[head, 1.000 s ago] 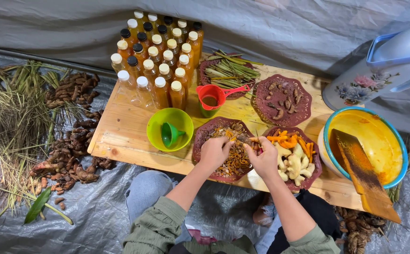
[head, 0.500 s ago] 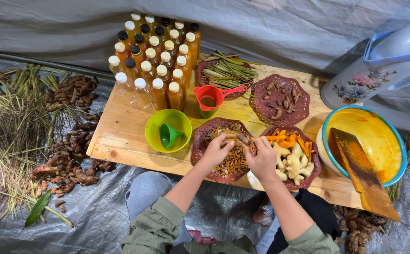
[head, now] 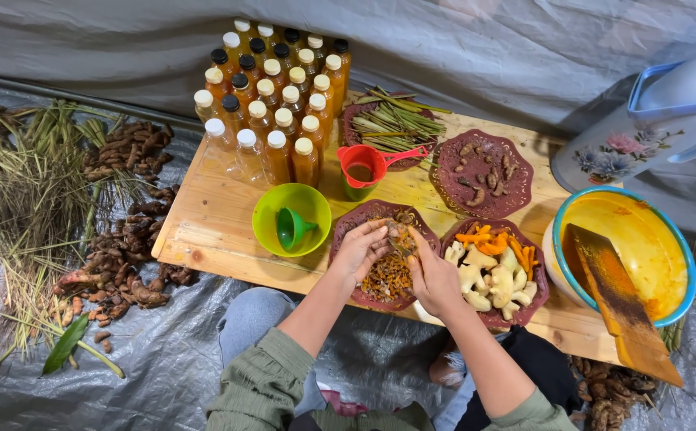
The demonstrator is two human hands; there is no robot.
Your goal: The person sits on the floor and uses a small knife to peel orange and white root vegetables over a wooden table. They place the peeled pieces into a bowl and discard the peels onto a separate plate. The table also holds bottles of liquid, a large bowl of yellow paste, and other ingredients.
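Hands meet over our dark red plate (head: 368,219) of shredded bits: left hand (head: 361,249) and right hand (head: 434,275) pinch one small piece (head: 400,237) together. Next, we judge, careful peeling apart.

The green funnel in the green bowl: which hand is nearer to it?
Left. The left hand is over the brown plate just right of the green bowl holding the green funnel. The right hand is farther right.

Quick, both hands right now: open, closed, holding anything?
Left hand: fingers curled, pinching a small brown piece over the dark red plate.
Right hand: closed on the same piece.
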